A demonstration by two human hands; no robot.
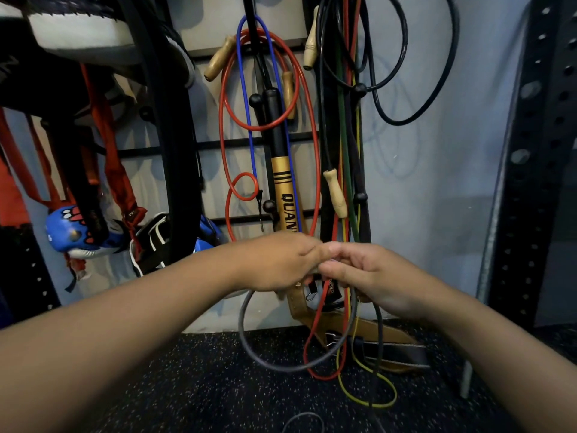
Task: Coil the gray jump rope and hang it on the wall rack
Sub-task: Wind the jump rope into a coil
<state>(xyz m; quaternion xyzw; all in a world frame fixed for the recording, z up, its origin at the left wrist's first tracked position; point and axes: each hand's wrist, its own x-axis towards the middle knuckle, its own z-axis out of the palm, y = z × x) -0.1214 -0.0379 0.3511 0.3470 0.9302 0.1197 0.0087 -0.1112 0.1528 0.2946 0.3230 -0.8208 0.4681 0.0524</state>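
The gray jump rope (246, 345) hangs in a loop below my hands, and another bit of gray cord shows on the floor at the bottom edge. My left hand (278, 260) and my right hand (371, 276) meet in front of the wall rack (218, 145), both closed on the top of the rope loop. The part of the rope inside my fingers is hidden. The loop's lower curve hangs just above the dark speckled floor.
Red and blue ropes (315, 145), wooden handles (335, 192), a gold and black bat (282, 182) and black cords (406, 57) hang on the rack. Boxing gloves (75, 232) hang at left. A leather belt (374, 335) lies on the floor. A black perforated post (537, 151) stands at right.
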